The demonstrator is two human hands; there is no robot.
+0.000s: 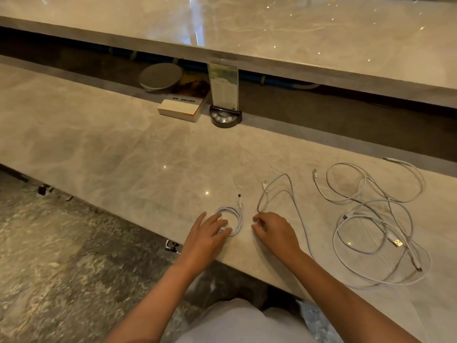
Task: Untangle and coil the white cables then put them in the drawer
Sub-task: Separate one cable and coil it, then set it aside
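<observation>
The left hand (pixel 206 237) lies palm down near the front edge of the marble counter (pixel 118 149), fingers spread and nearly flat. Its fingertips rest on a small coiled cable (pixel 235 219), a tight white ring of several turns, pressing it to the surface rather than closing around it. One short end of that coil sticks out toward the back, tipped with a dark plug.

The right hand (pixel 274 231) sits just to the right of the coil, knuckles up and fingers curled under. Its fingertips seem to pinch the near end of a loose cable (pixel 278 191), though the curled fingers hide the contact, so the grip is not certain. This second white cable loops away from the hand in a narrow bend, with a plug at its far end, and a long strand runs back along the counter past the right wrist.

Further right, well apart from both hands, lies a tangled pile of cables (pixel 376 219), white strands crossing one another in wide loops, with a gold-coloured plug among them near the front.

At the back of the counter, under a raised shelf, stand a book (pixel 181 107), a round grey dish (pixel 160 76) behind it, and a card holder (pixel 223 95) on a black base with buttons. No drawer shows in the view.
</observation>
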